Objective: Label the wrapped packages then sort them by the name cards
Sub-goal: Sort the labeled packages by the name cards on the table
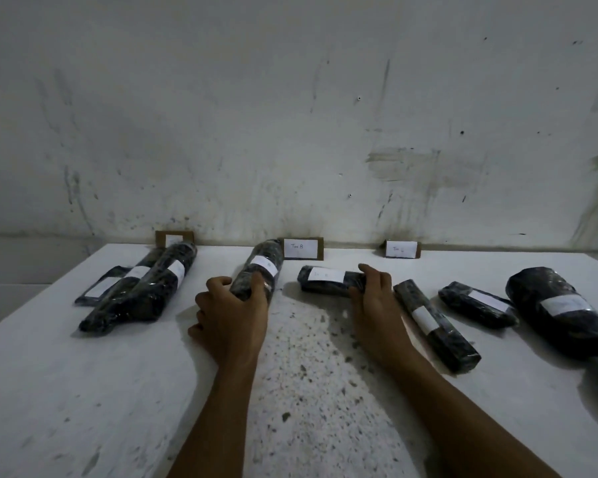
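Observation:
Several black wrapped packages with white labels lie on a white speckled table (308, 374). My left hand (230, 315) grips the near end of a long labelled package (261, 267) that points at the middle name card (302, 248). My right hand (375, 298) holds the right end of a short flat package (325, 279) lying crosswise before that card. A left name card (173, 239) stands behind a pile of three packages (142, 288). The right name card (403, 249) leans on the wall.
Three more labelled packages lie at the right: a slim one (435, 326), a small one (477, 303) and a fat one (560, 308). The stained wall (290, 132) runs along the table's back edge. The table's left edge slants toward me.

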The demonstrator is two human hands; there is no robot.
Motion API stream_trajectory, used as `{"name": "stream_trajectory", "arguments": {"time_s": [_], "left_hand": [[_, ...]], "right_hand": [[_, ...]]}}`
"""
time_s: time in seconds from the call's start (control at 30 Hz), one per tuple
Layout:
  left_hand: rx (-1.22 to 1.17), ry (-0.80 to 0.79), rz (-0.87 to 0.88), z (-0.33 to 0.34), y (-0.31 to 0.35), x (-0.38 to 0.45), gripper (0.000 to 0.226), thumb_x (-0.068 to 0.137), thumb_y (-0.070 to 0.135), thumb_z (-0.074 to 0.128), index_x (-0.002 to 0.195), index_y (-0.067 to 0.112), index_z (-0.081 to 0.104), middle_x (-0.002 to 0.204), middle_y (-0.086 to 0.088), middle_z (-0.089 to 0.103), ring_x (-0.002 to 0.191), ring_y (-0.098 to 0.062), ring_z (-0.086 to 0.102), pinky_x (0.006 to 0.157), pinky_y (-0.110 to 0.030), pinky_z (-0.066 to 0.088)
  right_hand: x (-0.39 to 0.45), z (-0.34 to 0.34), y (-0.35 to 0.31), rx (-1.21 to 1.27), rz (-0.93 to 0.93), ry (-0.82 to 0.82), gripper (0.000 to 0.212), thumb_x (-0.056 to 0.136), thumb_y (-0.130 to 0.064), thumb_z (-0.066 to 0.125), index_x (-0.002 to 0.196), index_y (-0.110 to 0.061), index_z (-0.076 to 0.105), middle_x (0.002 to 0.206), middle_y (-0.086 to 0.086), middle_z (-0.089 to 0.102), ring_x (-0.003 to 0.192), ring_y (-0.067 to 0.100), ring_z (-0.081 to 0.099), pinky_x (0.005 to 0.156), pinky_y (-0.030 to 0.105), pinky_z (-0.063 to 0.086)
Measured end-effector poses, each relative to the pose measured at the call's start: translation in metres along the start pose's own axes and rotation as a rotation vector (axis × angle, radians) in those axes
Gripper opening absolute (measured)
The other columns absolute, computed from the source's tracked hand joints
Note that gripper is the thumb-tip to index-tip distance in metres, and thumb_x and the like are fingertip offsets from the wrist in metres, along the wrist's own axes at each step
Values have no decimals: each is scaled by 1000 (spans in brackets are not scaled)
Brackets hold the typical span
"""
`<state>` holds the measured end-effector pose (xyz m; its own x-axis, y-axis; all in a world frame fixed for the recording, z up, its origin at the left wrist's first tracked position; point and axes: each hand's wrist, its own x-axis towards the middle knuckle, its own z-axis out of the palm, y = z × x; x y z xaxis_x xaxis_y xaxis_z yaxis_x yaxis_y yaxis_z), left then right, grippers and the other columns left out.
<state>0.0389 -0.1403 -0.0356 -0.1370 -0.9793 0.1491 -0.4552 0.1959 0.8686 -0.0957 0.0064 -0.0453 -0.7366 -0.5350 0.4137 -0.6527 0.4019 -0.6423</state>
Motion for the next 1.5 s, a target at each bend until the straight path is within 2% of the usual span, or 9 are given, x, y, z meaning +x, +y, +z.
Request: {"name": "stream_trajectory", "arguments": {"time_s": [0.07,0.13,0.23,0.5,0.7,1.0,1.13,1.5], "left_hand": [[-3,-6,1,-1,-1,3,49,93,57,55,127,22,50,135,-13,52,120,-35,53,106,-46,30],[9,-18,3,0,-3,2,48,93,59,53,125,24,51,135,-12,51,118,-35,54,106,-47,30],[9,-31,21,0,-3,1,46,89,62,55,120,28,54,130,-8,53,115,-33,56,106,-47,31],[-53,-90,29,1,-1,5,40,88,62,59,112,30,57,126,-1,59,114,-28,58,109,-48,34],[-75,-110,36,1,-4,7,40,88,63,59,114,32,56,126,1,61,114,-25,59,109,-46,33],[-95,-101,29,1,-4,8,42,90,63,58,116,30,56,125,0,59,115,-26,58,109,-47,30],[-94,-89,41,2,-5,9,47,89,69,55,115,30,57,119,2,61,112,-26,59,106,-47,31],[-101,-102,34,2,-5,10,43,89,66,56,112,30,57,119,3,63,112,-25,58,106,-46,28]], "right_hand": [[22,16,4,37,42,0,41,109,-22,40,149,-14,34,147,10,34,118,28,55,92,29,40],[41,27,9,55,88,-2,40,110,-29,39,148,-16,36,146,9,37,122,30,54,101,38,43],[64,36,14,61,128,-7,42,109,-33,39,148,-18,38,146,10,42,128,32,50,110,49,39],[86,40,24,21,143,-64,43,108,-29,42,149,-18,38,152,10,46,137,33,43,114,51,32],[84,40,25,-30,155,-86,50,109,-29,38,156,-15,30,157,12,41,141,36,36,115,50,28],[83,39,23,-6,153,-76,50,108,-27,41,155,-15,30,158,11,38,143,34,36,117,51,28],[82,40,26,-64,117,-111,53,104,-13,41,156,-16,30,159,9,37,142,34,34,117,52,27],[83,39,23,-189,121,-211,70,101,-8,40,162,-16,7,163,12,30,145,36,25,116,53,24]]}}
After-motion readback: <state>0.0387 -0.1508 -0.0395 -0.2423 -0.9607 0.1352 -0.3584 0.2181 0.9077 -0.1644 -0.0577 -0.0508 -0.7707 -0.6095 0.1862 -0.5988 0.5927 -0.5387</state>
